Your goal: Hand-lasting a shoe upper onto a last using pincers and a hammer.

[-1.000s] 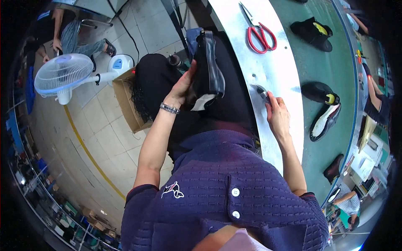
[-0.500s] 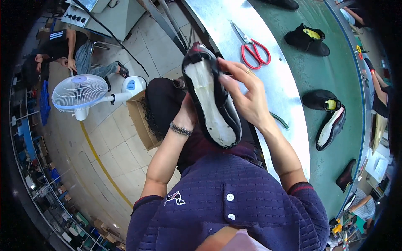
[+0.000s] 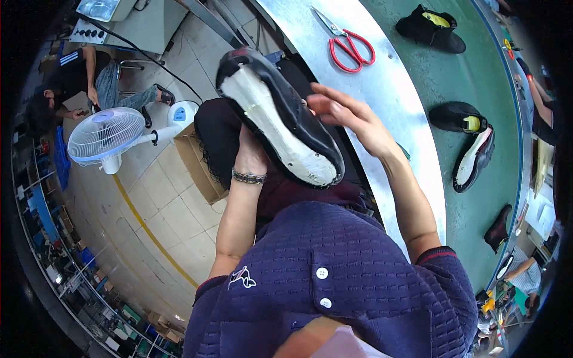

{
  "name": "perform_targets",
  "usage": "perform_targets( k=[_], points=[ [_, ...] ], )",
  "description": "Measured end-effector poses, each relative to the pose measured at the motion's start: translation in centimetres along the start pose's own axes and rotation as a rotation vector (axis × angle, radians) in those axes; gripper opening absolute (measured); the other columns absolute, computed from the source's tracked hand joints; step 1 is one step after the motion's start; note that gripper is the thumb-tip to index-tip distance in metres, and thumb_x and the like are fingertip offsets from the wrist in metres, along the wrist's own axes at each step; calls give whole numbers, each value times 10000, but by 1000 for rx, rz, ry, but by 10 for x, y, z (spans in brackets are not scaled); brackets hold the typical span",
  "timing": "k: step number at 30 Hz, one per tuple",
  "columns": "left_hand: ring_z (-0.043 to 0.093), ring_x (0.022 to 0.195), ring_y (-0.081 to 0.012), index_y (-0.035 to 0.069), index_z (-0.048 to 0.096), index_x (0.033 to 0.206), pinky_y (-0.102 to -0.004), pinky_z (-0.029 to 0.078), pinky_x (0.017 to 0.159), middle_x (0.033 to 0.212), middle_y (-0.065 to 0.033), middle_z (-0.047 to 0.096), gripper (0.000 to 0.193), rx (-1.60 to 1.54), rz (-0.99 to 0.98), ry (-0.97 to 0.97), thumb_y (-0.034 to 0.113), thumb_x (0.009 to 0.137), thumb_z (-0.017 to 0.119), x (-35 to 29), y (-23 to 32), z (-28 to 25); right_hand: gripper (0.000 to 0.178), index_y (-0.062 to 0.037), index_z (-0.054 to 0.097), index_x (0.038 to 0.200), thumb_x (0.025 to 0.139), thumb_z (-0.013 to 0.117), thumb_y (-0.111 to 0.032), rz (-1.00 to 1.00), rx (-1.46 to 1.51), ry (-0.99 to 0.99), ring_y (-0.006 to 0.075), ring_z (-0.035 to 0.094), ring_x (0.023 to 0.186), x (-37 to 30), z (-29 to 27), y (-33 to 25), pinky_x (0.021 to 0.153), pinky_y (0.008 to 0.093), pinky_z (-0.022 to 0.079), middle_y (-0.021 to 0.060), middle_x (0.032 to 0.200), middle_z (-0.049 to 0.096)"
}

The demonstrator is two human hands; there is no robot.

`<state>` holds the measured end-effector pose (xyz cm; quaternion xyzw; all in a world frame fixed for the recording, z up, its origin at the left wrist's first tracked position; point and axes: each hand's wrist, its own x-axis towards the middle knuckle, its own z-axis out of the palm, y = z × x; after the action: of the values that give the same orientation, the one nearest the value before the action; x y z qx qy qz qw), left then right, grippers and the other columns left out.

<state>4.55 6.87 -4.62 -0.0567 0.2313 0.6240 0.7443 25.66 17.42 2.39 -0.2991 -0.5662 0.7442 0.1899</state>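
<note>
A black shoe upper (image 3: pixel 301 122) is tilted above my lap, its whitish, unsoled underside turned up. My left hand (image 3: pixel 251 156), with a bracelet at the wrist, grips it from beneath. Most of that hand's fingers are hidden behind the shoe. To the right of the shoe is my right hand (image 3: pixel 360 119), fingers stretched out and slightly apart, fingertips close to the shoe's side. It holds nothing that I can see. Red-handled scissors (image 3: pixel 352 51) lie beyond it on the metal table (image 3: pixel 388 89).
Several black shoes, including an ankle-high one (image 3: pixel 431 28) and a pair (image 3: pixel 473 149), sit on the green belt (image 3: pixel 412 113) at right. A white fan (image 3: pixel 110 134), a cardboard box (image 3: pixel 200 164) and a seated person (image 3: pixel 107 77) are on the left. My right forearm partly covers a green item (image 3: pixel 405 153).
The shoe's upper end has swung left, leaving it more slanted. My right hand has come away from the shoe's edge with its fingers straighter. The whole view has shifted slightly.
</note>
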Motion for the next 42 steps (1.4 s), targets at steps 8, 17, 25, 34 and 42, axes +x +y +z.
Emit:
perform_targets(
  k=[8,17,25,34,42],
  points=[
    [431,1303,-391,-12,425,1382,-519,301,1124,1394,-217,468,644,-192,-59,-323,486,973,412,15,5,51,427,11,582,1157,799,773,-121,123,442,162,78,582,933,-52,38,11,858,246,468,27,1034,654],
    [451,1284,-374,20,284,1457,-488,376,1061,1375,-205,450,705,447,17,-77,553,999,327,23,8,112,394,71,576,1116,819,709,-150,-191,396,1029,201,673,848,-98,-30,-23,805,318,541,134,997,672],
    [488,1251,-369,25,305,1454,-484,401,1042,1413,-214,421,632,544,-11,-93,482,1019,341,5,19,90,602,106,580,1174,826,744,-357,-291,-25,1662,236,624,1006,-14,-174,18,889,327,467,164,1091,665],
    [513,1225,-358,12,350,1425,-465,425,1018,1391,-216,450,583,555,-7,-84,430,1020,378,10,21,83,662,-60,489,1352,798,717,-341,55,-839,1395,323,661,961,-52,-184,37,859,383,499,209,1045,674],
    [541,1191,-349,-5,407,1374,-457,433,1005,1340,-221,494,525,565,-34,-100,376,1014,424,12,20,73,447,-101,616,1124,815,732,-403,339,-991,1485,179,621,592,-139,-144,12,620,349,486,65,653,632]
  ],
)
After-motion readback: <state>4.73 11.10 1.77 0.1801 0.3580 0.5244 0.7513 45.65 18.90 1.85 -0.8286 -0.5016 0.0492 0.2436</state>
